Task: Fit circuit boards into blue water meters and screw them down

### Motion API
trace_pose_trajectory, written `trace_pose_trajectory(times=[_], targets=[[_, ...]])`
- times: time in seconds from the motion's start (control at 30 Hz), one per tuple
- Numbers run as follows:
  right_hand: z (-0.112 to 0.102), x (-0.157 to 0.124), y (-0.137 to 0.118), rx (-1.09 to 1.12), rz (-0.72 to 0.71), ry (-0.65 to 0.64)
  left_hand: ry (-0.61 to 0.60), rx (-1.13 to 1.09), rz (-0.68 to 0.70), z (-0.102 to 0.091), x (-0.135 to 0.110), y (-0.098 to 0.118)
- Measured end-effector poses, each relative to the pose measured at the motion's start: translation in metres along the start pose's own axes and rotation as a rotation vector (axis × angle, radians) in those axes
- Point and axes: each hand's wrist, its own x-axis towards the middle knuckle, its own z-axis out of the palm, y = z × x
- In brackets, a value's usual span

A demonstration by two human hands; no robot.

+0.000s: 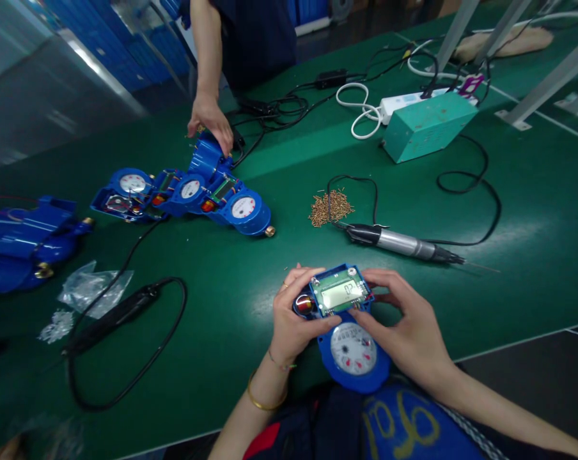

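A blue water meter (349, 348) with a round white dial and a green LCD module (339, 292) on top sits at the near edge of the green table (279, 255). My left hand (293, 319) grips its left side, thumb on the module's lower edge. My right hand (408, 326) holds the right side, fingers curled round the module. An electric screwdriver (404, 244) lies just beyond, next to a pile of small brass screws (330, 206).
Several more blue meters (197, 191) lie at the middle left, where another person's hand (211, 121) touches one. Blue housings (25, 236) sit far left. A second screwdriver with black cable (121, 313), plastic bags (90, 287), a teal box (426, 124) and a power strip (404, 102) are around.
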Motion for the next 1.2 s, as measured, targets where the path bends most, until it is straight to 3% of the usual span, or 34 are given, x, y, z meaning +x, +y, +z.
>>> trace_pose_trajectory(times=[0.1, 0.33, 0.53, 0.73, 0.93, 1.1, 1.2], targets=[[0.008, -0.003, 0.006, 0.1, 0.132, -0.068, 0.008, 0.014, -0.017, 0.0, -0.002, -0.001], [0.008, -0.008, 0.016, 0.248, 0.185, -0.199, 0.029, -0.008, 0.003, 0.001, -0.003, -0.005], [-0.004, 0.023, 0.017, 0.401, 0.396, -0.318, -0.022, 0.026, -0.014, -0.001, 0.001, -0.005], [-0.006, 0.041, 0.02, 0.501, 0.435, -0.377, -0.07, 0.073, -0.024, -0.002, 0.0, 0.0], [-0.003, 0.03, 0.019, 0.532, 0.449, -0.337, -0.094, 0.072, -0.02, -0.004, -0.002, 0.002], [0.003, 0.012, 0.017, 0.64, 0.467, -0.12, -0.092, 0.045, 0.01, -0.005, -0.001, 0.002], [0.0, 0.003, 0.016, 0.685, 0.407, -0.013, -0.078, 0.038, 0.023, -0.005, -0.002, 0.001]])
